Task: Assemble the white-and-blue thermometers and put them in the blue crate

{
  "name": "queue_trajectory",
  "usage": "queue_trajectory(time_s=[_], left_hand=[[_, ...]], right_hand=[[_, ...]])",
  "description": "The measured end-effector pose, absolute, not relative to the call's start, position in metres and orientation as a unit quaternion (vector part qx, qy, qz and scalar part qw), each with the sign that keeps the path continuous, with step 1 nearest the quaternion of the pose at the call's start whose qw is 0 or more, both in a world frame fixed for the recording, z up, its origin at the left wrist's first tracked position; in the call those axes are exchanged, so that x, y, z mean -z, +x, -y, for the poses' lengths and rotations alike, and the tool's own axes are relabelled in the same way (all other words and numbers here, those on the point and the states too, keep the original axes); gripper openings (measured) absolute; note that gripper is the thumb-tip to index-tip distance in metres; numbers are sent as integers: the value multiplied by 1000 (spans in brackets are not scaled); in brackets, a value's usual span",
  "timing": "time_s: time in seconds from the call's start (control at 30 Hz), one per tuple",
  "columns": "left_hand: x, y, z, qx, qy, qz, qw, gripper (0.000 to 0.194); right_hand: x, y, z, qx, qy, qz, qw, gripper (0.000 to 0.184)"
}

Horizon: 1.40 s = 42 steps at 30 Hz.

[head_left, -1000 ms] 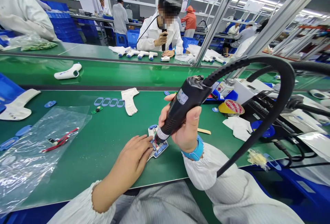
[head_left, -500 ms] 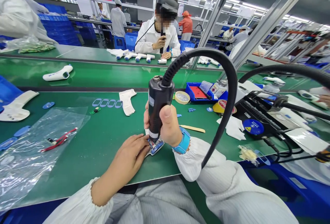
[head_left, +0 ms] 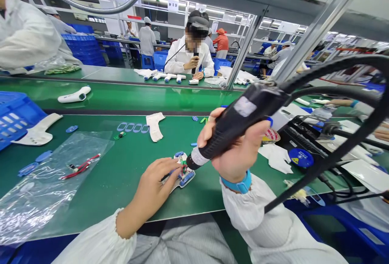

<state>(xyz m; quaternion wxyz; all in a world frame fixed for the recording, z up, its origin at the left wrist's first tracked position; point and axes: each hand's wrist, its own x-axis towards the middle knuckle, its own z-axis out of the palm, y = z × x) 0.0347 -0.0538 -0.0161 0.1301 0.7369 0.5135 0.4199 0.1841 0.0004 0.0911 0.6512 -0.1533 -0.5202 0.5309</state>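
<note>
A black electric screwdriver [head_left: 226, 128] is wrapped in the fingers of my right hand [head_left: 238, 160], which wears a blue wrist strap. It slants, with its lower end pointing down-left and just to the right of an open thermometer housing [head_left: 187, 179]; whether the tip touches it I cannot tell. My left hand [head_left: 156, 179] steadies this white half-shell against the bench, fingers over its left side. Inside the shell show a green circuit board, red wires and blue parts. Beyond it lies a white handle shell [head_left: 155, 127].
At left, a plastic bag [head_left: 63, 179] has red wires [head_left: 83, 167] on it, near a blue crate [head_left: 18, 120]. A white thermometer [head_left: 74, 95] lies on the green strip behind. On the right are a black device [head_left: 287, 142] and thick cables. A co-worker [head_left: 191, 55] sits opposite.
My right hand has lifted the screwdriver off the housing, moving right and tipping it from upright to slanted. The left hand stays on the housing, whose inside now shows more. The view has shifted slightly.
</note>
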Motion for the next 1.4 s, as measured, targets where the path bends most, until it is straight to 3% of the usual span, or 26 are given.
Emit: queue_trajectory(time_s=[0.27,0.5,0.8,0.87,0.93,1.03,1.2,1.4], left_hand=[[-2,52,37,-416,744,-483,202,17],[-26,68,4,-317,831,-447,100,17],[-50,141,-133,-243,847,-473,19,29],[-53,144,-145,-236,848,-475,11,31],[-56,135,-141,-229,851,-472,12,31],[-58,107,-114,-215,856,-468,34,28],[-49,54,-44,-173,838,-486,177,29],[-27,30,19,-156,804,-515,251,25]], right_hand=[[-107,204,6,-513,-164,473,697,59],[-107,252,0,-486,-164,464,723,61],[-80,317,-4,-373,-218,515,740,60],[-78,330,-3,-340,-250,541,727,52],[-78,346,-3,-299,-306,595,680,39],[-74,370,-4,-246,-374,717,534,33],[-38,402,-11,-116,-327,882,320,16],[-2,436,-13,106,-373,903,185,44]])
